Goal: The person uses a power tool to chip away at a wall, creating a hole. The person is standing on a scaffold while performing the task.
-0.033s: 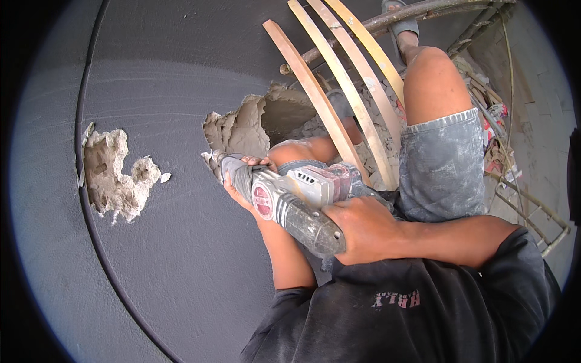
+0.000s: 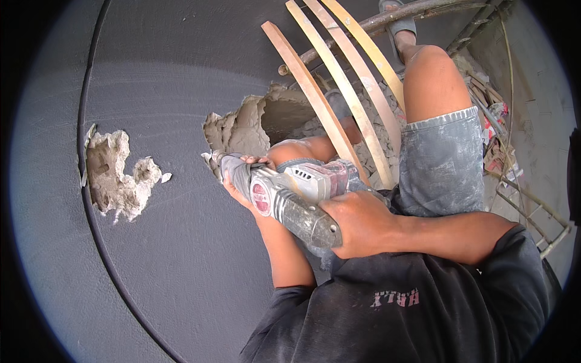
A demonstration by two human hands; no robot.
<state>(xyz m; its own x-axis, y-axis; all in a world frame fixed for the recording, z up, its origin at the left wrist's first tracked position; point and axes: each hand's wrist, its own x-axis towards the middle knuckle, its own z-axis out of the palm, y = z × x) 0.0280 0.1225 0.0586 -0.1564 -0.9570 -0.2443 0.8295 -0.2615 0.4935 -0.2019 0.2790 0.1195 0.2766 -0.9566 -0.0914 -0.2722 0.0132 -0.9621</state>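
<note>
A dusty grey rotary hammer (image 2: 302, 209) with red parts lies across the front of my body, its front end against the dark grey wall (image 2: 175, 260). My left hand (image 2: 236, 189) is wrapped round its front part, which is covered in dark cloth. At the rear, my right hand (image 2: 358, 222) is closed round the handle. The tool's front end meets the lower edge of a broken-out hole (image 2: 242, 128) in the wall; the bit's tip cannot be made out. Further left is a second, rough chipped patch (image 2: 109, 166).
Several wooden boards (image 2: 339, 78) stretch between the wall and my raised leg. A metal scaffold tube (image 2: 387, 21) crosses at the top. Rubble (image 2: 375, 163) lies below the boards, with mixed debris (image 2: 493, 130) at right. A dark cable (image 2: 97, 233) curves down the wall.
The rear of the rotary hammer and my right hand have shifted slightly up and left. My left hand keeps its grip, and the holes look the same.
</note>
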